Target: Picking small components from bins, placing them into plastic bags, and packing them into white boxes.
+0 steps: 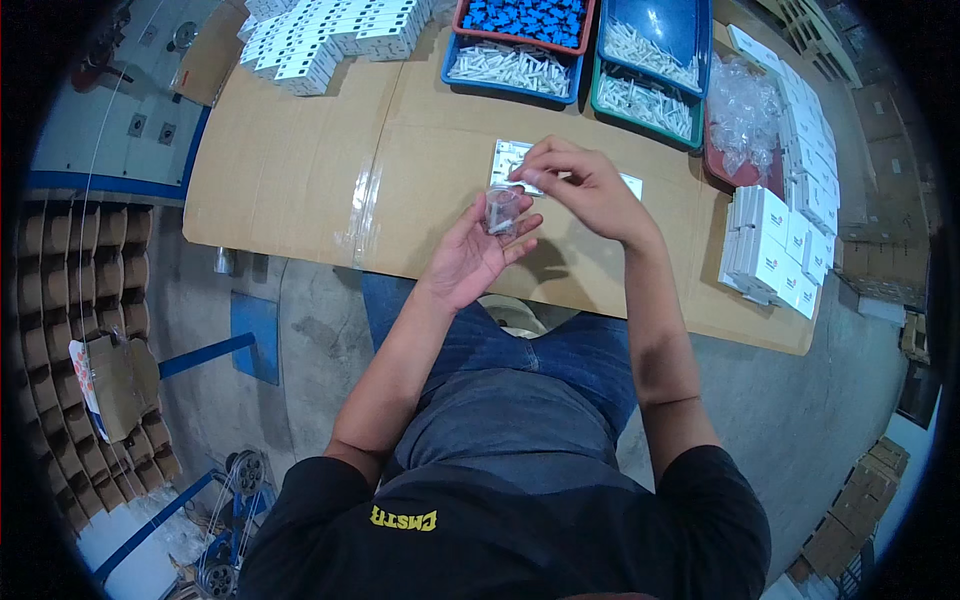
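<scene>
A small clear plastic container (502, 211) rests in my left hand (478, 250), held between the thumb and curled fingers. Something white and slim shows inside it; whether the container is a stiff cup or a soft bag is hard to tell. My right hand (580, 186) hovers just above its mouth, thumb and fingers pinched together. Whatever is in that pinch is too small to make out. Behind the container, a flat white printed box (508, 155) lies on the cardboard-covered table (300, 190), partly hidden by my right hand.
Along the far side stand a bin of blue pieces (520, 18) and bins of white sticks (510, 70) (645, 105). A red bin (742, 172) holds clear plastic. White boxes are stacked at far left (310, 65) and right (770, 240).
</scene>
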Available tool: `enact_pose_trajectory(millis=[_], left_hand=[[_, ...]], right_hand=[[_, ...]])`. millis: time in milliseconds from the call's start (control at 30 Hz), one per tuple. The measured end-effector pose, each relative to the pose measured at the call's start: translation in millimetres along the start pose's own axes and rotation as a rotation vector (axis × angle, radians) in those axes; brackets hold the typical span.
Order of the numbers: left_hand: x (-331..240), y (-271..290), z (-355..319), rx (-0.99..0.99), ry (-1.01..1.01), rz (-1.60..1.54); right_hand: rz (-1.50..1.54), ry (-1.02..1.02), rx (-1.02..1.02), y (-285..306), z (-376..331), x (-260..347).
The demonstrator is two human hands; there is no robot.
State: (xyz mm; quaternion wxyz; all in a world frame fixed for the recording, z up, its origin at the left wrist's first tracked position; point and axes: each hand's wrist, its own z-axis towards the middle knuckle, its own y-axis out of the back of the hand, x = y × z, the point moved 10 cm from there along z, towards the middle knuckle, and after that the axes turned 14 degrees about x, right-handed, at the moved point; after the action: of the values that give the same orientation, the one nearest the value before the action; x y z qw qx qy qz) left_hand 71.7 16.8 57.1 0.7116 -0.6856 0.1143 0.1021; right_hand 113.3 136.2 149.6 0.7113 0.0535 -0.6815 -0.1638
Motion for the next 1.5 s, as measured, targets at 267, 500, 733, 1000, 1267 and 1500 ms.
enact_pose_trajectory(millis=[267,500,733,1000,1267,1500], left_hand=[[-18,-33,-9,0.322,0.052,0.532],[15,-2,-15,0.000,0.306,0.655],[38,3,-31,-0.092,0.295,0.438],[21,9,-37,-0.124,0.217,0.384],[-10,18,-14,-0.215,0.023,0.450],[-25,6,-3,-0.221,-0.013,0.566]], right_hand=[[0.064,-0.295,-0.285,56,-44,-73],[-0.676,-0.489,-0.845,186,-102,-138],[-1.050,-0.441,-0.733,226,-73,-152],[-1.066,-0.350,-0.801,232,-80,-151],[-0.093,-0.172,-0.763,137,-81,-82],[0.011,-0.056,-0.512,21,-57,1]])
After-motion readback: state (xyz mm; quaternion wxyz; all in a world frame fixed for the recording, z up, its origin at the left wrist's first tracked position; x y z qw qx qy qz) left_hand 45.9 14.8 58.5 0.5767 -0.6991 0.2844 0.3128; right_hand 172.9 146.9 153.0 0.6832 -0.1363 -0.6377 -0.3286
